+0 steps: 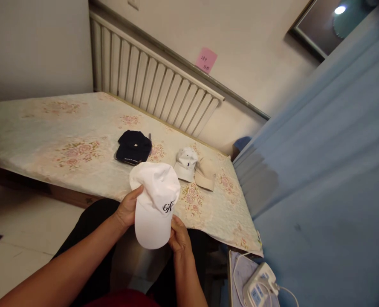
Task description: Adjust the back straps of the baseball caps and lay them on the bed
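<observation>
A white baseball cap (155, 187) with black letters on its front is held above my lap, its brim pointing down toward me. My left hand (130, 207) grips the cap's left edge, thumb on top. On the other side my right hand (179, 233) pinches the cap near the brim; part of its fingers is hidden behind the cap. Beyond it on the bed lie a black cap (133, 147), a white cap with a small dark emblem (186, 163) and a beige cap (205, 173). The white and beige caps touch each other.
The caps lie on a bed with a floral cover (48, 140). A radiator (154, 76) runs along the wall behind it. A blue curtain (320, 179) hangs at the right. Low right, a power strip (259, 288) with cables rests on a small stand.
</observation>
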### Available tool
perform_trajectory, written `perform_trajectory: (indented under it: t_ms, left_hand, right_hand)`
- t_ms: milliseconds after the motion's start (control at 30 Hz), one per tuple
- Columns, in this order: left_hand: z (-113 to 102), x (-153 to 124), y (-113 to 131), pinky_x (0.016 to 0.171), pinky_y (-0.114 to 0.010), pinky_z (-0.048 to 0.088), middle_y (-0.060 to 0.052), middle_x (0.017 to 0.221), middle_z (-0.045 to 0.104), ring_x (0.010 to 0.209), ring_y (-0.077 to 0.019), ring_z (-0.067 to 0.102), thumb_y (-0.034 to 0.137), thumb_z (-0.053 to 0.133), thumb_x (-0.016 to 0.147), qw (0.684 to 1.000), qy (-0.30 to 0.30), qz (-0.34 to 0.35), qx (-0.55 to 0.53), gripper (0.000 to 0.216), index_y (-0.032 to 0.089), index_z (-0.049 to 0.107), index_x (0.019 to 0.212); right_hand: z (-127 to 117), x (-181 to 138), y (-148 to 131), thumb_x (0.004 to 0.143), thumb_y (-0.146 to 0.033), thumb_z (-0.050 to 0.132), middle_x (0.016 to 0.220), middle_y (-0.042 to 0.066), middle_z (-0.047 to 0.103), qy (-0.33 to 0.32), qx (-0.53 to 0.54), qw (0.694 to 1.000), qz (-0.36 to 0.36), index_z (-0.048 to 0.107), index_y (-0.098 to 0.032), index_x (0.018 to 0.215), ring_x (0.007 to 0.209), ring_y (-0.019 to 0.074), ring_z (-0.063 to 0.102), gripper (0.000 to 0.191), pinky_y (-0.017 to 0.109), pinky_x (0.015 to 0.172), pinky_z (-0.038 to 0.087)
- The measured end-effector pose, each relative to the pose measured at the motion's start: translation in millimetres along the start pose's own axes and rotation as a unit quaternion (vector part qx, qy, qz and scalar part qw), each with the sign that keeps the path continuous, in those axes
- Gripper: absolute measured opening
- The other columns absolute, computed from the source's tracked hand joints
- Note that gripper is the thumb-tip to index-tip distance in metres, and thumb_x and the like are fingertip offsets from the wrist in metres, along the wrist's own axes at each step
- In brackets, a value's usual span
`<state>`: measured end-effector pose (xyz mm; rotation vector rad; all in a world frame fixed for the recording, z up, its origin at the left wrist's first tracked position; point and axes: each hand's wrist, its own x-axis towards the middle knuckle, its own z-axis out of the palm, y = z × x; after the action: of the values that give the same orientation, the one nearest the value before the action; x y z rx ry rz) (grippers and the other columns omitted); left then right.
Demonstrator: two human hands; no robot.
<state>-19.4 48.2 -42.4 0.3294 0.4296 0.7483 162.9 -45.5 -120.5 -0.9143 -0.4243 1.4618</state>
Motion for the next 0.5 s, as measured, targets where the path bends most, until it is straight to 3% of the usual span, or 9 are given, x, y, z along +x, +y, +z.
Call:
perform_trajectory:
  t_ms: [200,333,400,500]
  left_hand:
    - [19.4,-10.1,3.3,0.105,-0.056,0.036,-0.015,0.11,0.072,0.122,-0.0411,0.054,0.061,0.048,0.083,0.999,-0.034,0.002,-0.01,0.069,0.012,0.056,0.131]
    - [34.3,-12.1,-1.2,0.106,-0.054,0.036,-0.013,0.117,0.07,0.13,-0.0407,0.046,0.08,0.039,0.077,0.997,-0.043,0.063,-0.018,0.085,0.016,0.057,0.131]
    - [37.8,-10.0,-6.3,0.104,-0.053,0.038,-0.012,0.115,0.071,0.129,-0.0397,0.047,0.078,0.039,0.079,0.997,-0.023,0.07,-0.001,0.08,0.016,0.06,0.126]
    - [36.4,-6.9,-14.5,0.095,-0.049,0.046,-0.01,0.105,0.073,0.115,-0.0359,0.057,0.06,0.035,0.091,0.997,0.045,0.034,0.057,0.061,0.013,0.067,0.113]
  right_hand:
    - [-0.2,-4.7,0.2,0.066,-0.028,0.082,0.09,0.008,0.076,-0.005,-0.001,1.0,-0.009,0.069,-0.013,0.1,0.078,0.02,0.07,0.04,0.031,0.072,0.058]
    - [4.5,-7.4,-3.6,0.065,-0.027,0.081,0.092,0.009,0.075,0.004,0.011,1.0,-0.027,0.069,-0.014,0.101,0.083,0.0218,0.07,0.04,0.033,0.075,0.058]
    - [8.7,-8.8,-6.3,0.066,-0.027,0.08,0.093,0.009,0.075,0.006,0.012,0.999,-0.033,0.069,-0.014,0.101,0.084,0.0226,0.071,0.039,0.034,0.075,0.058]
    - [14.5,-11.3,-9.0,0.067,-0.03,0.079,0.096,0.01,0.075,-0.004,-0.006,1.0,-0.026,0.068,-0.015,0.104,0.087,0.0245,0.071,0.042,0.036,0.075,0.058]
